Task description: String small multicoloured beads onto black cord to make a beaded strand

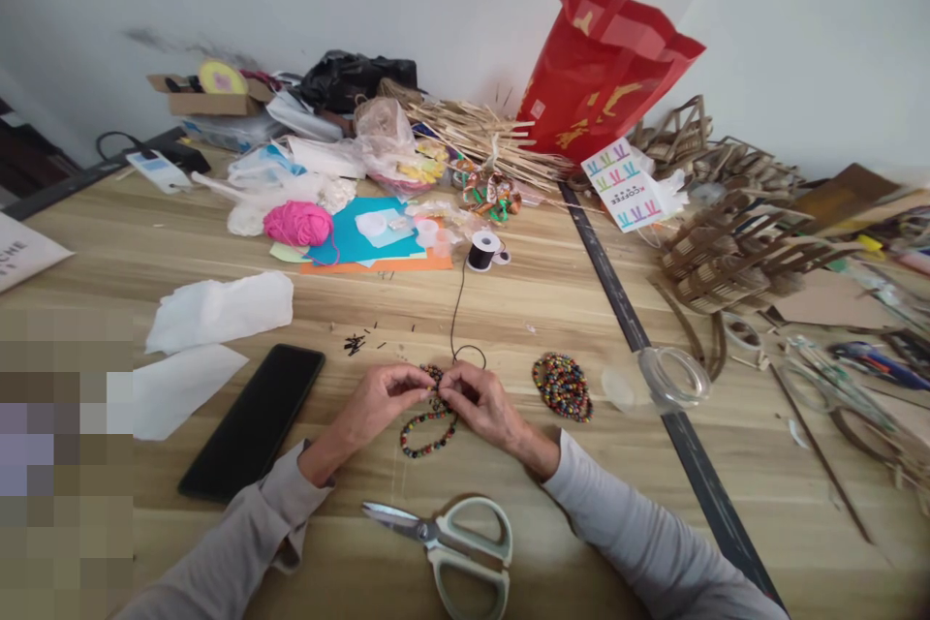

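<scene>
My left hand [380, 404] and my right hand [483, 402] meet over the table, both pinched closed at a string of small multicoloured beads [428, 436]. A loop of the beads hangs below my fingers onto the wood. Black cord [457, 310] runs from a white-ended spool [482, 252] down to my right fingers, with a small curl beside them. The exact spot where the fingertips grip is too small to make out. Close in front of me lie scissors [436, 531] with pale handles. A coiled pile of similar beads [563, 387] rests right of my right hand.
A black phone [252, 421] and white paper sheets [222, 310] lie at left. Short black cord scraps [355, 344] are scattered ahead. Behind are pink yarn [297, 224], coloured sheets [349, 231] and a red bag [603, 68]. Woven baskets [727, 257] and a clear tubing coil [674, 378] stand right.
</scene>
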`<state>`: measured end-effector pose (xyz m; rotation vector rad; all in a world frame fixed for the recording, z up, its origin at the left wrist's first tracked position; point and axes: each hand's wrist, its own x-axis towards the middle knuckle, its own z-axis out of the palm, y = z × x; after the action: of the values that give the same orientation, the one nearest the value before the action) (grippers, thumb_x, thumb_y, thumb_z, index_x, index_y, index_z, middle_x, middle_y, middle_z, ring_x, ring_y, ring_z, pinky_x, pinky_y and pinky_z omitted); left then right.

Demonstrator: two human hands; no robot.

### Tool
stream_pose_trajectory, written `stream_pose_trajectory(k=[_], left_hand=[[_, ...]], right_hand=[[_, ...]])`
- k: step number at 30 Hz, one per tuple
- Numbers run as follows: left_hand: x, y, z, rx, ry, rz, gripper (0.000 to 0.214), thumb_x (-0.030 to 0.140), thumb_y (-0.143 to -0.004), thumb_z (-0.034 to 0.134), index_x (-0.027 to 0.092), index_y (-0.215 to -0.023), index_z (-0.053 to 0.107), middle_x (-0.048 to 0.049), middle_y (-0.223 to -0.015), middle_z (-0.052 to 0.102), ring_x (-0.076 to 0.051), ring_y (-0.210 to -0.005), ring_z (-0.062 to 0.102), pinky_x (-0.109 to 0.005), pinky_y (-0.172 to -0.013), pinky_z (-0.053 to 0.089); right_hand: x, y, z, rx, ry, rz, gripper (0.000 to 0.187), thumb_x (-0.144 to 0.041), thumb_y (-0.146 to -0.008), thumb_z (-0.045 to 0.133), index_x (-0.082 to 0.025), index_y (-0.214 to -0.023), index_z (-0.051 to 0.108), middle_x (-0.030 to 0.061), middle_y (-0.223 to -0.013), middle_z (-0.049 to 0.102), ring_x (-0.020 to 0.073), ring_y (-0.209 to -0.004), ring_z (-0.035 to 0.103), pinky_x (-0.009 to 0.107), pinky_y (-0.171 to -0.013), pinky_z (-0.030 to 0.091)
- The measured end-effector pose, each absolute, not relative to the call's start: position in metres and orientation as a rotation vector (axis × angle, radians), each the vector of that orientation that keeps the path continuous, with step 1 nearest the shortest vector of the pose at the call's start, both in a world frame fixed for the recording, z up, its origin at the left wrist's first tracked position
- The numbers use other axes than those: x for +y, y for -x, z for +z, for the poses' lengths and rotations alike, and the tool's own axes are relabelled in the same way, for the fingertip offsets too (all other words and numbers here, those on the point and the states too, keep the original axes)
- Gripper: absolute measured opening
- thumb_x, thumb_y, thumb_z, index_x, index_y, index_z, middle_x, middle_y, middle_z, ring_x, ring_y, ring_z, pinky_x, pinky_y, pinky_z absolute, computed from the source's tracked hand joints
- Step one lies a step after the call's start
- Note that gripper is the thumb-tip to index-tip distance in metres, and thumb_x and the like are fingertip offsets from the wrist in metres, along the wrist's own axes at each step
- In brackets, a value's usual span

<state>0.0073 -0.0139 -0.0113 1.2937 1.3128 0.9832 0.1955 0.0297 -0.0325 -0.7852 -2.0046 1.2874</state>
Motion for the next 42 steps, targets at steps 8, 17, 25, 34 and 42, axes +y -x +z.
stream_pose_trajectory(k=[8,17,25,34,42], left_hand=[[-0.0137,-0.0076,-0.0132,1.318,-1.294,0.977,0.011,0.022,-0.070,0.068,0.014,-0.078,0.072,-0.0058,-0.079,0.076,-0.020,-0.075,0.069,-0.032,-0.074,0.055],[-0.0142,-0.0085,-0.0113,1.315,-1.266,0.985,0.010,0.021,-0.070,0.069,0.014,-0.075,0.071,-0.0051,-0.076,0.074,-0.019,-0.073,0.067,-0.031,-0.073,0.055],[-0.0136,-0.0081,-0.0147,1.304,-1.252,0.992,0.010,0.021,-0.070,0.068,0.014,-0.076,0.071,-0.0049,-0.076,0.074,-0.019,-0.073,0.067,-0.031,-0.073,0.054],[-0.0140,-0.0090,-0.0096,1.319,-1.248,0.950,0.011,0.022,-0.070,0.068,0.013,-0.075,0.071,-0.0053,-0.076,0.073,-0.019,-0.073,0.066,-0.030,-0.073,0.053],[-0.0125,-0.0085,-0.0111,1.320,-1.237,0.954,0.012,0.022,-0.069,0.069,0.013,-0.075,0.072,-0.0051,-0.076,0.073,-0.019,-0.073,0.065,-0.031,-0.073,0.052]], right_hand=[[0.0300,-0.1950,-0.0290,-2.062,0.800,1.234,0.019,-0.031,-0.089,0.054,-0.016,-0.079,0.060,-0.0005,-0.066,0.053,0.0099,-0.057,0.046,0.020,-0.054,0.038],[0.0300,-0.1953,-0.0324,-2.056,0.816,1.204,0.015,-0.028,-0.088,0.055,-0.016,-0.081,0.059,-0.0002,-0.068,0.054,0.0097,-0.058,0.047,0.020,-0.053,0.038],[0.0298,-0.1955,-0.0344,-2.034,0.818,1.250,0.013,-0.027,-0.087,0.056,-0.016,-0.081,0.059,-0.0010,-0.067,0.053,0.0093,-0.057,0.046,0.020,-0.052,0.037],[0.0304,-0.1953,-0.0332,-2.043,0.816,1.236,0.008,-0.020,-0.085,0.056,-0.015,-0.080,0.059,-0.0017,-0.066,0.052,0.0084,-0.056,0.045,0.019,-0.053,0.037],[0.0306,-0.1956,-0.0341,-2.038,0.841,1.237,0.008,-0.021,-0.085,0.056,-0.015,-0.081,0.059,-0.0006,-0.068,0.055,0.0090,-0.057,0.046,0.019,-0.052,0.036]])
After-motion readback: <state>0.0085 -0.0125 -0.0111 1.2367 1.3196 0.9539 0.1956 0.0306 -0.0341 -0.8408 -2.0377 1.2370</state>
